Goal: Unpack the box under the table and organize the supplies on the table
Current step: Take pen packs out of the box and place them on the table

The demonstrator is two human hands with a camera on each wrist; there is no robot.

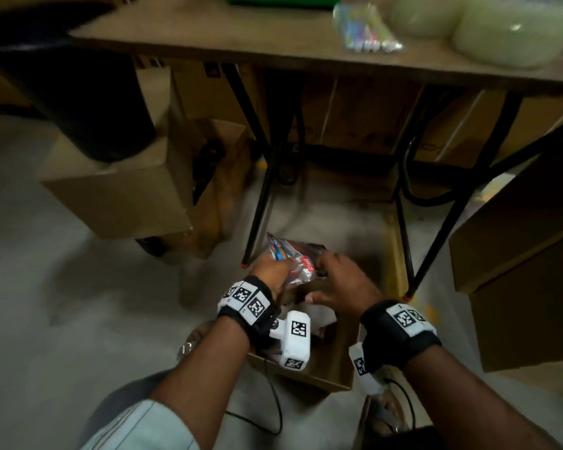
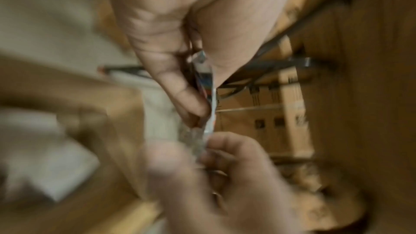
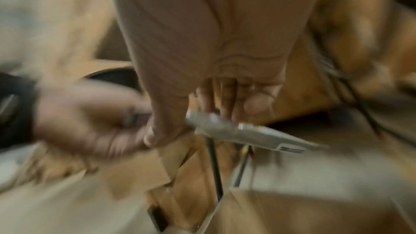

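An open cardboard box (image 1: pixel 337 355) sits on the floor under the front edge of the wooden table (image 1: pixel 192 37). Just above the box, both hands hold a bunch of clear plastic packets (image 1: pixel 294 259) with colourful contents. My left hand (image 1: pixel 273 267) pinches the packets from the left; in the left wrist view the thumb and fingers of that left hand (image 2: pixel 198 106) squeeze the thin packet edge (image 2: pixel 208 84). My right hand (image 1: pixel 330 271) grips them from the right, and the right wrist view shows a packet (image 3: pixel 243 131) under its fingers. The box's contents are mostly hidden by my wrists.
Black table legs (image 1: pixel 260 196) stand just beyond the box. More cardboard boxes sit at the left (image 1: pixel 117 196) and right (image 1: pixel 517 254). On the table lie a packet of coloured items (image 1: pixel 364 27) and pale green rolls (image 1: pixel 501 30). A black cable (image 1: pixel 273 414) lies on the floor.
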